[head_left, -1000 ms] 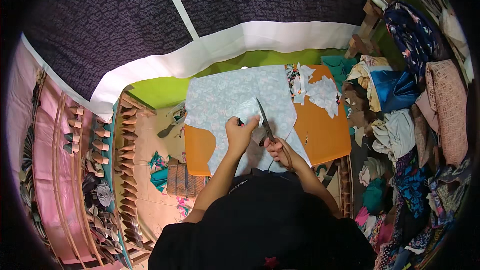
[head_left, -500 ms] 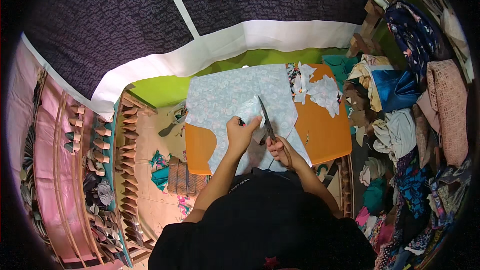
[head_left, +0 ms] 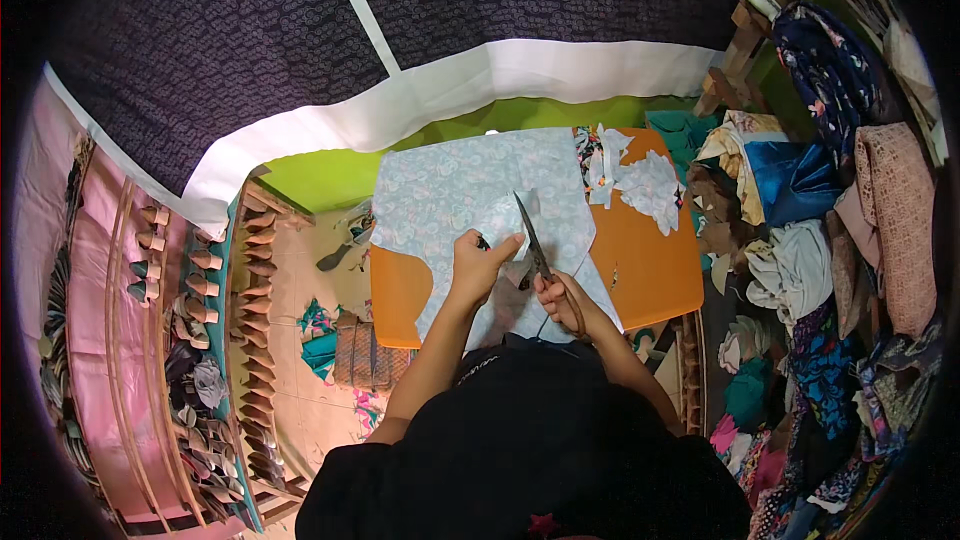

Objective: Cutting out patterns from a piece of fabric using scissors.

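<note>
A pale, faintly printed sheet of fabric (head_left: 470,175) lies spread over an orange table (head_left: 660,280). My left hand (head_left: 478,268) is closed on a small fabric piece (head_left: 508,215), whitish with a bit of dark print by the fingers, held up over the sheet. My right hand (head_left: 565,300) grips a pair of dark scissors (head_left: 531,235) by the handles, blades pointing away from me and close beside the piece. Whether the blades touch it I cannot tell.
Cut fabric scraps (head_left: 650,188) lie at the table's far right. Heaped cloth (head_left: 790,265) fills the right side. Racks of shoe forms (head_left: 258,330) stand on the left. A dark patterned curtain (head_left: 560,0) with a white border hangs beyond the table.
Little differs. Both hands, the scissors and the spread fabric stay almost in place, while the small piece by my left fingers has shifted slightly.
</note>
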`<state>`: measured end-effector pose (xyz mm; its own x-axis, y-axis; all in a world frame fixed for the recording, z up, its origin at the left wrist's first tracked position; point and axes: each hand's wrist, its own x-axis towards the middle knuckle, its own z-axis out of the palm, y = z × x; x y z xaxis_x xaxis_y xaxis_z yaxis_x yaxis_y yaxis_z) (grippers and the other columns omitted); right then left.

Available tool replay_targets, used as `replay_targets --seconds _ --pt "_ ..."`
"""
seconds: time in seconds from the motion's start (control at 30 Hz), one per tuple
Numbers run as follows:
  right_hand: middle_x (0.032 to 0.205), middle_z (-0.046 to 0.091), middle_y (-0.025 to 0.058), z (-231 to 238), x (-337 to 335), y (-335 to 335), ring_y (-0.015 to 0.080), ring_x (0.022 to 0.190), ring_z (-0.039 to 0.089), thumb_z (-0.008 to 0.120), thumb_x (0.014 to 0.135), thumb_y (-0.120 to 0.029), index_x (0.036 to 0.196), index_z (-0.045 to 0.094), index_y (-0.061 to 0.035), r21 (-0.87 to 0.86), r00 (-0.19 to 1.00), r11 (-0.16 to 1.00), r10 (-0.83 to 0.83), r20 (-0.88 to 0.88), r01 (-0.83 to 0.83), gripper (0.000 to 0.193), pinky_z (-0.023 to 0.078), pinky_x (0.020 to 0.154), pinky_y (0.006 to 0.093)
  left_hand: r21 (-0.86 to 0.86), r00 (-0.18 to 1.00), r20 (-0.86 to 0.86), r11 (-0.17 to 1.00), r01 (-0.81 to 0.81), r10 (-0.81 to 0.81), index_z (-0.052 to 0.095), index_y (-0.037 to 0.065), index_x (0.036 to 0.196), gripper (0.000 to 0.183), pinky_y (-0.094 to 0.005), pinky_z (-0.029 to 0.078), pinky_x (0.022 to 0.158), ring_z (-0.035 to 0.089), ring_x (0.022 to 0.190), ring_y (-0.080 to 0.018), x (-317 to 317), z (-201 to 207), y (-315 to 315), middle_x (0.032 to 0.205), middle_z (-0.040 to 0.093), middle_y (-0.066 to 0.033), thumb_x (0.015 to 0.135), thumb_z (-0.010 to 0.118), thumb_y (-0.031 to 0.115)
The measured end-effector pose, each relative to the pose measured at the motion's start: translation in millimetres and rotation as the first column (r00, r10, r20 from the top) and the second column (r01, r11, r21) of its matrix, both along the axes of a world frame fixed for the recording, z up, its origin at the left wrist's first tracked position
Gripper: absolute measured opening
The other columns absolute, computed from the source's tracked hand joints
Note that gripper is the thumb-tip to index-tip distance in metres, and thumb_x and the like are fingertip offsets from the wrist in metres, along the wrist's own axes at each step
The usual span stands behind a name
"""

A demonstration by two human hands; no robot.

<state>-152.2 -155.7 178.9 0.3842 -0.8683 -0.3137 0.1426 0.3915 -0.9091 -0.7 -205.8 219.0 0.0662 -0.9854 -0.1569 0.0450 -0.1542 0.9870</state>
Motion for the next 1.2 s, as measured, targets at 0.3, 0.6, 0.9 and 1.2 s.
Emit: replay_targets --seconds 0.3,0.6,0.9,1.2 --pt "0.055 0.035 -0.0033 -6.1 -1.2 -1.0 0.0071 0.046 0.033 0.039 0.083 -0.029 0.07 0.039 -0.0104 0.006 0.998 1.0 0.015 0.053 -0.015 0.023 0.027 0.04 0.0209 0.059 0.99 -0.136 0.997 0.056 -0.047 0.052 0.001 0.068 0.021 -0.0192 0.036 0.047 0.047 0.054 -0.0053 2.7 -5.8 -2.6 0.064 0.054 -0.0008 0.065 0.07 0.013" --pt "0.053 0.034 -0.0048 -5.5 -3.9 -2.6 0.006 0.042 0.032 0.035 0.084 -0.034 0.072 0.04 -0.0151 -0.106 0.999 0.994 0.022 -0.036 -0.026 0.023 0.026 0.036 0.0188 0.093 0.98 -0.184 0.991 0.099 -0.08 0.055 0.0 0.071 0.018 -0.0191 0.036 0.047 0.047 0.054 -0.0054 2.0 6.3 -2.1 0.065 0.054 -0.0003 0.067 0.068 0.01" --pt "0.056 0.036 -0.0038 11.7 -11.4 -4.7 0.0062 0.046 0.036 0.045 0.079 -0.034 0.072 0.039 -0.0117 -0.226 0.974 0.971 0.026 -0.224 -0.077 0.024 0.029 0.039 0.019 0.152 0.989 -0.088 0.979 0.135 -0.123 0.05 0.002 0.07 0.019 -0.0187 0.033 0.044 0.044 0.052 -0.005 7.6 7.6 -3.0 0.063 0.051 -0.0003 0.066 0.068 0.007" --pt "0.055 0.036 -0.0021 5.9 -10.8 -4.9 0.0064 0.044 0.035 0.044 0.078 -0.036 0.069 0.038 -0.0102 -0.254 0.982 0.964 0.029 -0.184 -0.076 0.028 0.03 0.039 0.02 0.137 0.982 -0.106 0.976 0.167 -0.153 0.054 -0.001 0.071 0.019 -0.0214 0.04 0.05 0.05 0.057 -0.0084 12.6 9.3 -3.1 0.066 0.055 -0.0037 0.065 0.069 0.009"
